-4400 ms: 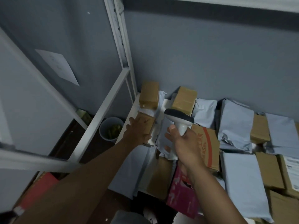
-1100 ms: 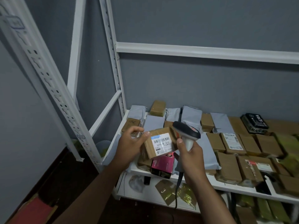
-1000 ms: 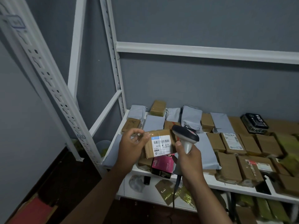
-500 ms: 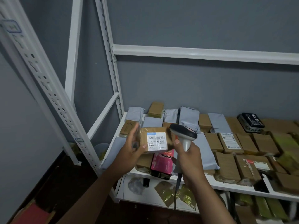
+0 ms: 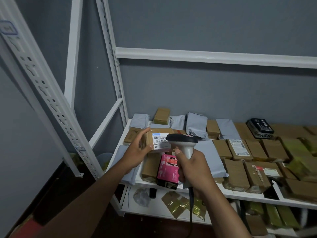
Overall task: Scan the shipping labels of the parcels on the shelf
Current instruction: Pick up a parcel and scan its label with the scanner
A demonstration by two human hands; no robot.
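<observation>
My left hand (image 5: 138,152) grips a small brown cardboard parcel (image 5: 158,135) above the left end of the shelf, its white shipping label (image 5: 160,140) facing me. My right hand (image 5: 193,167) holds a white barcode scanner (image 5: 182,143) with a black head by its handle. The scanner head sits just in front of the label and covers its right part. The scanner's dark cable hangs down below my wrist.
The white shelf (image 5: 214,190) carries several brown boxes and grey mailer bags, a pink box (image 5: 167,168) at its front edge and a black box (image 5: 259,128) at the back right. White perforated uprights (image 5: 42,93) stand at the left. A lower shelf holds yellow-green packets.
Since several seconds ago my left hand lifted the parcel off the shelf. In the last second the parcel tilted flatter and the scanner head moved left over the label.
</observation>
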